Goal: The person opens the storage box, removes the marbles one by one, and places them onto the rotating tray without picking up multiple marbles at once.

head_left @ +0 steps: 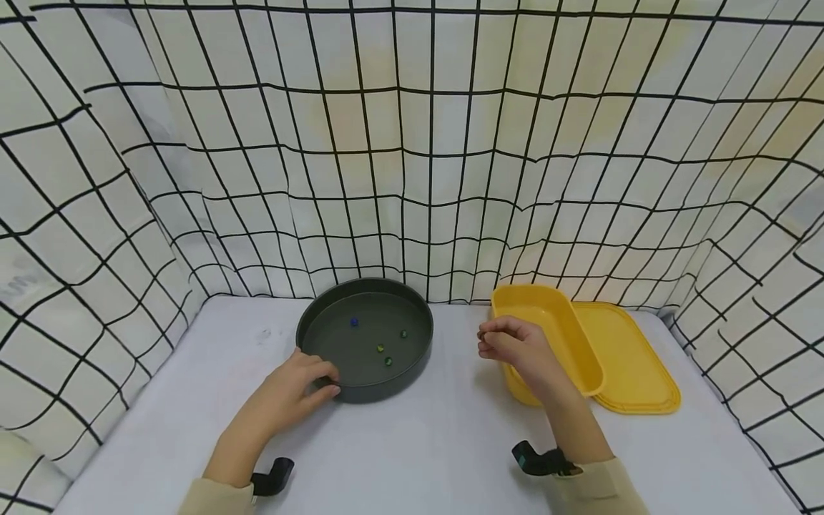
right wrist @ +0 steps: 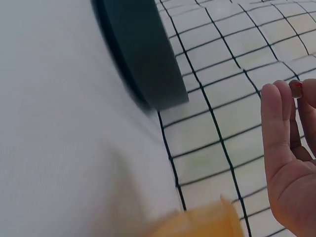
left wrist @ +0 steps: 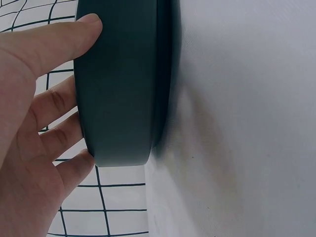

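My left hand holds the near left rim of a round dark green pan, thumb on the outer wall and the other fingers at its rim in the left wrist view. Inside the pan lie several tiny pieces: a blue one, a yellow-green one and green ones. Between thumb and fingertips, my right hand pinches a tiny red piece, mostly covered by the fingers. This hand is above the left side of a yellow rectangular tub.
A flat yellow lid lies on the white tabletop, partly under the tub's right side. White walls behind black wire grid enclose the table at the back and both sides.
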Motion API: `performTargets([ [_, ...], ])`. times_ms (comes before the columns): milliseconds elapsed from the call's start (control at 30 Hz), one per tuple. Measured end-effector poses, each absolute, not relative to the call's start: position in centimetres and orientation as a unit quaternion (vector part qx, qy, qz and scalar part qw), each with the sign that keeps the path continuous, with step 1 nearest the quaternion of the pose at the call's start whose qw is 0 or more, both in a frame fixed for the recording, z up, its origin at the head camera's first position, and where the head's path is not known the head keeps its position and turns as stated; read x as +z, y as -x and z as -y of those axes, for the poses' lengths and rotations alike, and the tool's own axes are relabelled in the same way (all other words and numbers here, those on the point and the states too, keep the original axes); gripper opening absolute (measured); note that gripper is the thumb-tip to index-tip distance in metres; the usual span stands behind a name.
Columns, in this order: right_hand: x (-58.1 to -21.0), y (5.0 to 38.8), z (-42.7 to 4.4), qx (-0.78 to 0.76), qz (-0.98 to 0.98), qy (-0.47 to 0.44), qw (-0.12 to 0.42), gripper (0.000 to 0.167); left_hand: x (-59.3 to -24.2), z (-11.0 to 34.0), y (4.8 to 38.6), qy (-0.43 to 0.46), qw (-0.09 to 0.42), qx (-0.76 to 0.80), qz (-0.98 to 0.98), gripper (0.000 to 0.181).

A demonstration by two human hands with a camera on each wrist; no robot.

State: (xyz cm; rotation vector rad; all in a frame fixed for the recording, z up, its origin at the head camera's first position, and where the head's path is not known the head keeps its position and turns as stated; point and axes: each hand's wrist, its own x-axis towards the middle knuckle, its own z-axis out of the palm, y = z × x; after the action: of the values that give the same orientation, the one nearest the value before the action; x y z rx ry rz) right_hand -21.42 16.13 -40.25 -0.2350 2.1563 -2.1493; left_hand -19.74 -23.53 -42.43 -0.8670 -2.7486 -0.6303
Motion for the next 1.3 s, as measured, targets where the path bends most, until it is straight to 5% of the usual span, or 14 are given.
performTargets([
  [433, -37.5, 23.5, -9.8, -0.772, -0.622, 0.123, 0.049, 0.01, -42.5, 23.3, 19.8, 0.286, 0.087, -0.213, 0.93, 0.012],
  [1300, -40.9, 24.3, -1.9, -0.776, -0.605, 0.129, 0.128, 0.011, -42.7, 23.6, 19.8, 0.285, 0.093, -0.209, 0.931, 0.014],
])
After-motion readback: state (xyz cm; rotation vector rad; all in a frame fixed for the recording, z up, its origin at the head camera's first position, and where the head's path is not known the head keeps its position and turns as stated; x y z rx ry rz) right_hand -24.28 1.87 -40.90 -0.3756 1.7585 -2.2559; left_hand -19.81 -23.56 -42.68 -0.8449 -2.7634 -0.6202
